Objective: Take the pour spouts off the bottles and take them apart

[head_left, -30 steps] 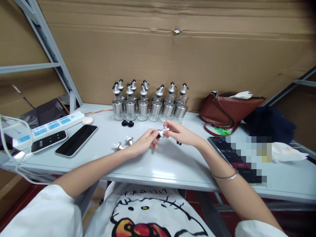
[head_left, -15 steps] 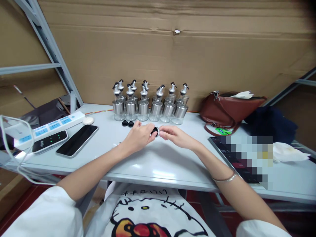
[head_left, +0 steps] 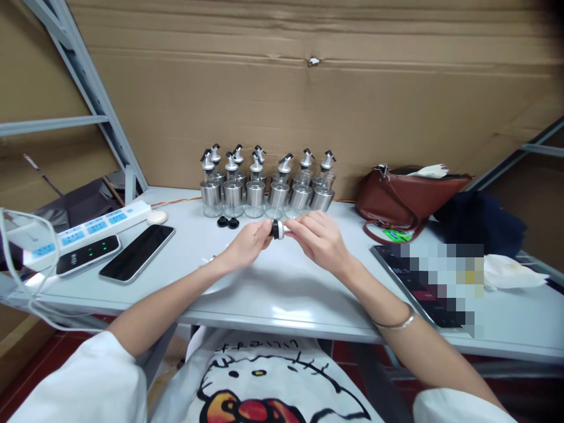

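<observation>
Between my two hands, over the middle of the table, is a bottle pourer (head_left: 277, 230) with a black stopper and a silver-white collar. My left hand (head_left: 249, 245) pinches it by the black stopper end. My right hand (head_left: 321, 241) has its fingers closed round the spout side, which they mostly hide. Two black rubber stoppers (head_left: 228, 222) lie on the table just beyond my left hand. Behind them stand several glass bottles (head_left: 255, 191) with steel sleeves, most topped by silver pourers with black levers. Two at the front right seem to have bare necks.
On the left of the grey table (head_left: 282, 288) lie a power strip (head_left: 94, 226), a dark phone (head_left: 137, 254), a small black-faced device (head_left: 88, 256) and a round white object (head_left: 157, 217). A brown handbag (head_left: 408, 197) and a tablet (head_left: 409, 282) are on the right. Cardboard (head_left: 282, 106) stands behind.
My right hand has turned and closed round the spout side of the pourer. My left hand has shifted its grip, and more of the pourer's black and silver parts show.
</observation>
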`<state>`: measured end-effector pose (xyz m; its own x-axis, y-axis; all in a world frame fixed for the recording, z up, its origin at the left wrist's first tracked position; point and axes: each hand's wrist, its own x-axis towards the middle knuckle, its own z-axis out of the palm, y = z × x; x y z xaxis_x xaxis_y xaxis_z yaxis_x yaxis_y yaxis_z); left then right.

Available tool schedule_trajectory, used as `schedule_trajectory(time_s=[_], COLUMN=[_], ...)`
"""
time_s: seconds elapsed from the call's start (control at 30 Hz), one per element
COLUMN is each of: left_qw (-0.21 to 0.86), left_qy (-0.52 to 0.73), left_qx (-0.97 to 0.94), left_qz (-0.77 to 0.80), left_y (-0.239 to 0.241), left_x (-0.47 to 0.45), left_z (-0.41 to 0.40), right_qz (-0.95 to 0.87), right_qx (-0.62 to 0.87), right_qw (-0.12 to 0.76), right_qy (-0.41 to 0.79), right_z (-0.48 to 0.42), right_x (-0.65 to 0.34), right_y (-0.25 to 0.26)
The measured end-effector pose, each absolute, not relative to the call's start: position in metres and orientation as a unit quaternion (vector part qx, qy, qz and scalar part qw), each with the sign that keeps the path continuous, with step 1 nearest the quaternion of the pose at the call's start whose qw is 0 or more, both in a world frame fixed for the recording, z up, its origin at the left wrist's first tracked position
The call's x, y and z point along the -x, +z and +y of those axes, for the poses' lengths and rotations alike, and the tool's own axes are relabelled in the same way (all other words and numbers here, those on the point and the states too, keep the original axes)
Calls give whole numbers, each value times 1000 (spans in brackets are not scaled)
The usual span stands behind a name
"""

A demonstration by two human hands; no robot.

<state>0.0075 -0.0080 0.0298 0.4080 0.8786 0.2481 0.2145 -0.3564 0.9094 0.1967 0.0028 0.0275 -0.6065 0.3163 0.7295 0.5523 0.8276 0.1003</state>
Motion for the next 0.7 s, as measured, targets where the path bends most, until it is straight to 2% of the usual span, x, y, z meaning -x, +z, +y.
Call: schedule_trajectory(time_s=[0.1, 0.17, 0.23, 0.33, 0.43, 0.5, 0.6, 0.7], left_qw=[615, 635, 565, 363, 145, 42, -17, -6], left_qy=[349, 402, 494, 520, 400, 286, 135, 36], left_qx=[-612, -546, -542, -626, -710, -742, -745, -734], left_qz=[355, 370, 378, 455, 561, 605, 653, 678], left_y=[37, 45, 53, 57, 53, 49, 45, 41], left_x=[2, 18, 36, 58, 66, 69, 74, 77], left_z=[-2, 7, 19, 33, 38, 37, 36, 38], right_qz=[-865, -811, -743, -744, -805, -825, -842, -866], right_qx=[219, 259, 312, 320, 297, 294, 301, 323], right_qw=[407, 492, 568, 566, 493, 464, 438, 381], right_qy=[-193, -183, -166, -152, -146, -136, -90, 9], right_z=[5, 9, 14, 21, 22, 20, 17, 14], right_x=[-209, -216, -219, -215, -207, -204, -202, -199], right_y=[28, 29, 30, 30, 27, 26, 24, 23])
